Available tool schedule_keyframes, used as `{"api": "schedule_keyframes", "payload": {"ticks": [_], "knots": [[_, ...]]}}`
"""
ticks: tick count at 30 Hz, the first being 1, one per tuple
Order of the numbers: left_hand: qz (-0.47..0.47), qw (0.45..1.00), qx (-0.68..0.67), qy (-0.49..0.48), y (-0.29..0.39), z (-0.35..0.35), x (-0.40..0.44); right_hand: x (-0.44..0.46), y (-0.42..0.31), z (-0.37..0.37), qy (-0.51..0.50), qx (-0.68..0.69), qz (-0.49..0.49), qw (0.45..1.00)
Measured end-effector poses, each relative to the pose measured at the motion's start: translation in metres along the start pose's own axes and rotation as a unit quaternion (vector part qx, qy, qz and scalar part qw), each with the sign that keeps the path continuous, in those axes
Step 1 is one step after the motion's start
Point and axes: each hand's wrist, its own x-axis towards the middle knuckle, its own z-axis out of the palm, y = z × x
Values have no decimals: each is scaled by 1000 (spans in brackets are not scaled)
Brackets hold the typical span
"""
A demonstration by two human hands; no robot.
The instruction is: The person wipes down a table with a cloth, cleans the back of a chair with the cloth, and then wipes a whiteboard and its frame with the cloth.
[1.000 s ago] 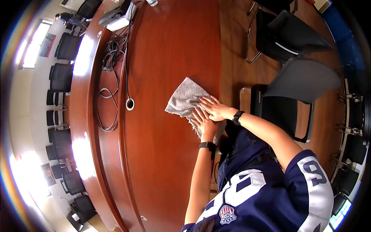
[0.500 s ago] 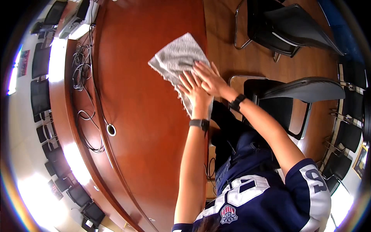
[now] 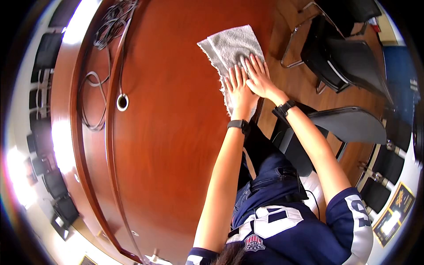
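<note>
A grey towel (image 3: pixel 236 42) with a frayed left edge lies spread on the reddish-brown wooden table (image 3: pixel 176 145), close to the table's right edge. My left hand (image 3: pixel 240 93) rests flat on the lower part of this towel, fingers stretched out and slightly apart. Just to its right, my right hand (image 3: pixel 262 83) presses flat on the towel too, its thumb side touching or overlapping my left hand. The towel is wrinkled near the fingertips. Neither hand is wrapped around anything. Each wrist wears a black band.
Black chairs (image 3: pixel 349 126) stand along the right side of the table, near my body. On the left, a sunken channel holds coiled cables (image 3: pixel 112 24), and a round cable hole (image 3: pixel 122 102) sits beside it. More chairs (image 3: pixel 55 183) line the far left.
The camera view has turned and shifted, so the cable hole appears higher. Towel and hands now appear farther right and slightly higher in view. Both hands remain flat on the towel.
</note>
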Motion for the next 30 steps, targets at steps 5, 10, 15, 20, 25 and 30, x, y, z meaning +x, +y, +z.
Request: {"api": "schedule_keyframes", "payload": {"ticks": [5, 10, 15, 20, 25, 30], "knots": [[-65, 998, -8, 12, 11, 3, 12, 34, 21, -20, -131, -7, -59, 990], [-186, 982, 14, 25, 30, 10, 23, 75, 33, -33, -261, 4, -154, 953], [-308, 947, 67, 64, 55, 15, 40, 118, 43, -40, -282, 15, -298, 912], [-407, 900, 136, 79, 98, 30, 41, 134, 60, -29, -269, 114, -429, 855], [-534, 842, 74, 24, 71, 45, 43, 145, 39, 13, -264, 193, -515, 793], [-539, 841, 26, -38, 58, 53, 59, 150, 54, 21, -291, 202, -518, 778]]}}
